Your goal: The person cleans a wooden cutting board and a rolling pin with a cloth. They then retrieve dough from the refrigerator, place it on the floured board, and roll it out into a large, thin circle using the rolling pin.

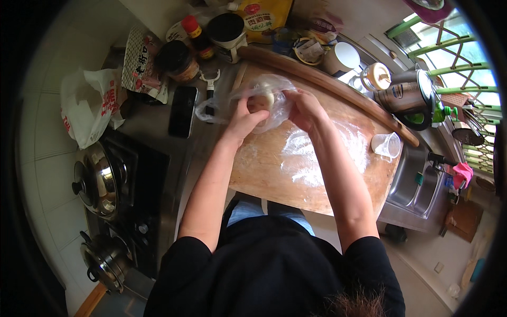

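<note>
A clear plastic bag [277, 85] is stretched between my two hands above the far left part of a wooden board [273, 176]. My left hand [247, 119] grips the bag's left side, with the fingers partly hidden in the film. Opposite it, my right hand [305, 107] pinches the bag's right edge. A pale, rounded piece [270, 100], perhaps dough, shows through the plastic close to my left fingers. White flour [305, 154] is spread over the board below and around my right forearm.
A long wooden rolling pin [328, 85] lies along the board's far edge. At the right are a clear plastic cup [382, 146], a metal jug [404, 95] and a sink [408, 178]. Leftward lie a peeler [210, 82], a phone [183, 113] and a stove with a lidded pan [99, 182].
</note>
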### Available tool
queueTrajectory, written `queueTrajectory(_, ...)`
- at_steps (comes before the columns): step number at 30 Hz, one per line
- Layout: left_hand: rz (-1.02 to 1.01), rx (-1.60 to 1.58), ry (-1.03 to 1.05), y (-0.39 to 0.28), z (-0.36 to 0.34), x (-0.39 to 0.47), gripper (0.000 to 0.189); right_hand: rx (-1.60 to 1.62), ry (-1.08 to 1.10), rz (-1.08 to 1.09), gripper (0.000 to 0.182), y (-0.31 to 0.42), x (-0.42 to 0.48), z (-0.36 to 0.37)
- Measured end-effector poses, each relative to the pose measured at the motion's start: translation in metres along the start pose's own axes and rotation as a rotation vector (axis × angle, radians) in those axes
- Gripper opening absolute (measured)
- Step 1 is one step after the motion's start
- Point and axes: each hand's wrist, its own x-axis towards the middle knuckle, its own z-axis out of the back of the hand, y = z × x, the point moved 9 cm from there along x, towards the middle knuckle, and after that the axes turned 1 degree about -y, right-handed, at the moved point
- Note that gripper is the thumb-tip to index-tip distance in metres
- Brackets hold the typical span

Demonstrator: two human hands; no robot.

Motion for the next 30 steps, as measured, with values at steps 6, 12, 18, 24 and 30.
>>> queueTrajectory(6, 0.176, -0.382, 0.303, -0.023, -0.052, -0.026, 0.056, 0.224, -0.129, -0.047, 0.027, 0.011, -0.073, -0.002)
queueTrajectory(12, 0.215, -0.151, 0.338, -0.024, -0.075, -0.041, 0.057, 0.027, -0.178, 0.042, 0.025, 0.015, -0.096, 0.009)
queueTrajectory(18, 0.322, -0.417, 0.426, -0.021, -0.074, -0.064, 0.062, 0.547, 0.134, -0.226, 0.028, -0.002, -0.103, 0.0)
queueTrajectory(24, 0.262, -0.452, 0.339, -0.028, -0.048, -0.079, 0.066, 0.644, 0.263, -0.252, 0.023, 0.009, -0.105, 0.0)
queueTrajectory(30, 0.1, -0.69, 0.434, -0.054, -0.016, -0.119, 0.086, 0.211, -0.053, -0.051, 0.017, 0.02, -0.088, 0.024)
